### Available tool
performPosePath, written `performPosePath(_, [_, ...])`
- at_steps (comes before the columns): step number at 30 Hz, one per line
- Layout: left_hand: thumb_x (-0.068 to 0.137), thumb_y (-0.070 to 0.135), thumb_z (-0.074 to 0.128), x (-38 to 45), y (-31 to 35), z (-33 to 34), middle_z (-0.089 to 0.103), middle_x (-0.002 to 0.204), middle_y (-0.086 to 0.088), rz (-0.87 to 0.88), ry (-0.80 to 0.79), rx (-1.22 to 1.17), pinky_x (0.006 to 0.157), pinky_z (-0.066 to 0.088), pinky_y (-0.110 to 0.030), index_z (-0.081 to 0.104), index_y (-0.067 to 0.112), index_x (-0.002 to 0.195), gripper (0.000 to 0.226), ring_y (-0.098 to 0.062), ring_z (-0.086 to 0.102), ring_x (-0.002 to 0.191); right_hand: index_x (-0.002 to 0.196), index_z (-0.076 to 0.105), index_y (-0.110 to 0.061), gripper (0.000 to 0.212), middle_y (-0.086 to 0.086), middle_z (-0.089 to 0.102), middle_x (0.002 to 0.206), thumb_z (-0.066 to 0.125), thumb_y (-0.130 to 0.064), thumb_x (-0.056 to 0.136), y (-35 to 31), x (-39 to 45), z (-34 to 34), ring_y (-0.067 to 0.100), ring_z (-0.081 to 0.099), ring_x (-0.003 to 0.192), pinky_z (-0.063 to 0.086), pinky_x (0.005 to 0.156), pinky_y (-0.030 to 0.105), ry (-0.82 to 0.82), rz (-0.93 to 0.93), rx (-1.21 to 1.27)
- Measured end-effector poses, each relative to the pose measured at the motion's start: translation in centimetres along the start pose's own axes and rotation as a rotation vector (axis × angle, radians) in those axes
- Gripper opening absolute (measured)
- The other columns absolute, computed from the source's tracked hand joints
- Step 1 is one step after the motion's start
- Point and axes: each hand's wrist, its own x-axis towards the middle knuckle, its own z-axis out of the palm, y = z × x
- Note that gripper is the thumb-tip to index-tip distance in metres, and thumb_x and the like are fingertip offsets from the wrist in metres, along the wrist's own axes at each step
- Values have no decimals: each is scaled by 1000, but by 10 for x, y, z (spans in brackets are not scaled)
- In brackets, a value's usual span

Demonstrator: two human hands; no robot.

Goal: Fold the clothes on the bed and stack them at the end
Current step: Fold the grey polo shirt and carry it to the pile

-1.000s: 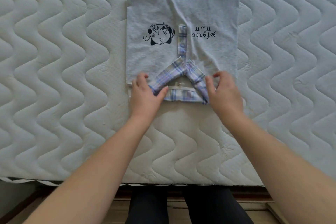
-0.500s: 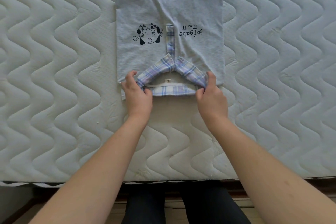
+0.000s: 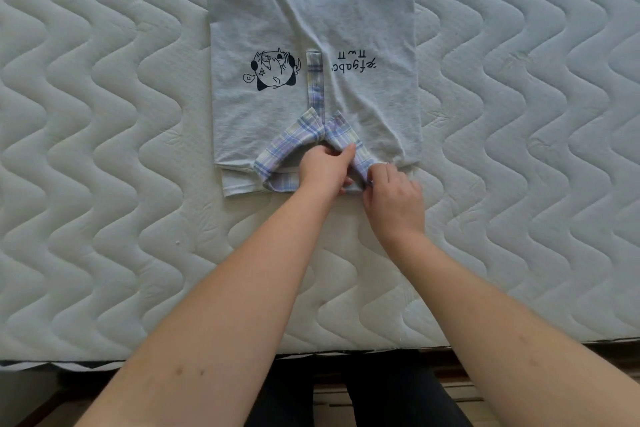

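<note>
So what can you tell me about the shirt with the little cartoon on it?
The shirt is pale grey, soft-looking cloth, folded into a rectangle and lying flat on the quilted white mattress. It has a black cartoon face and black lettering, both upside down from here. Its plaid collar and placket are blue, lilac and white. Both hands, left and right, are working at the collar's right side.

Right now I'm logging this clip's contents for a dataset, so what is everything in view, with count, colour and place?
folded shirt: one, pale grey-blue with black cartoon print and lettering, centre of the mattress.
plaid collar: one, blue, lilac and white check, at the shirt's near edge.
mattress: one, white, wavy quilting, fills most of the view.
floor: wooden, strip below the mattress edge.
legs: dark trousers, bottom centre.
left hand: on the collar's middle.
right hand: pinches the collar's right side.
</note>
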Motion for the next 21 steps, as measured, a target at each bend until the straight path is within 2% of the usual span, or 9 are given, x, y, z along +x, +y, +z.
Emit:
performPosePath(3, [93, 14, 58, 5, 8, 2, 64, 67, -6, -11, -10, -78, 36, 42, -18, 59, 10, 77, 17, -6, 60, 40, 88, 63, -7, 8, 12, 61, 80, 68, -8, 82, 5, -4, -2, 34, 60, 70, 46, 61, 42, 195, -45, 65])
performPosePath(6, [103, 19, 48, 1, 6, -6, 67, 81, -8, -68, -138, -265, 40, 48, -19, 59, 9, 92, 19, -6, 65, 47, 95, 63, -7, 18, 9, 63, 83, 69, -23, 89, 13, -7, -4, 30, 62, 73, 47, 64, 40, 240, 41, 312])
performPosePath(8, [105, 31, 44, -2, -1, -16, 71, 87, -6, -121, -197, -299, 43, 50, -18, 61, 8, 105, 29, -8, 68, 52, 94, 60, -14, 28, 2, 65, 83, 54, -41, 98, 13, -10, -4, 27, 63, 78, 44, 66, 37, 103, 281, 550])
performPosePath(10, [102, 42, 47, -5, -9, -23, 75, 83, 1, -139, -234, -267, 46, 51, -18, 65, 11, 108, 36, -8, 68, 54, 85, 62, -17, 44, 4, 70, 83, 39, -50, 101, 9, -5, -6, 24, 67, 73, 48, 65, 37, -85, 548, 837])
performPosePath(13, [97, 41, 57, -9, -12, -21, 75, 78, 7, -112, -274, -225, 45, 48, -16, 67, 13, 98, 29, -3, 64, 50, 85, 63, -20, 37, 5, 72, 87, 45, -49, 99, 2, 8, -9, 14, 69, 60, 44, 47, 23, -278, 785, 1185])
performPosePath(15, [97, 29, 62, -10, -9, -14, 71, 76, 1, -92, -260, -229, 43, 47, -15, 64, 12, 89, 19, -2, 60, 45, 85, 62, -20, 23, 2, 71, 85, 59, -40, 96, 2, 12, -9, 6, 67, 57, 39, 43, 18, -321, 818, 1257])
performPosePath(17, [98, 18, 60, -10, -3, -6, 65, 75, -4, -70, -229, -240, 41, 46, -15, 60, 12, 83, 16, -2, 57, 41, 85, 60, -18, 15, 3, 70, 83, 67, -28, 92, 6, 15, -9, 3, 65, 52, 39, 41, 16, -246, 811, 1260])
performPosePath(18, [99, 16, 58, -9, 0, -3, 64, 74, -5, -54, -214, -241, 41, 47, -16, 60, 12, 82, 17, -3, 57, 40, 85, 59, -18, 14, 5, 71, 83, 70, -25, 90, 9, 17, -10, 5, 65, 53, 42, 44, 17, -176, 790, 1228])
performPosePath(21, [100, 21, 57, -12, 2, -5, 68, 77, -10, 68, -159, -178, 45, 50, -19, 62, 8, 84, 21, -6, 59, 43, 79, 58, -23, 18, 8, 72, 82, 75, -25, 85, 15, 22, -14, 22, 70, 67, 55, 65, 31, -21, 666, 1066])
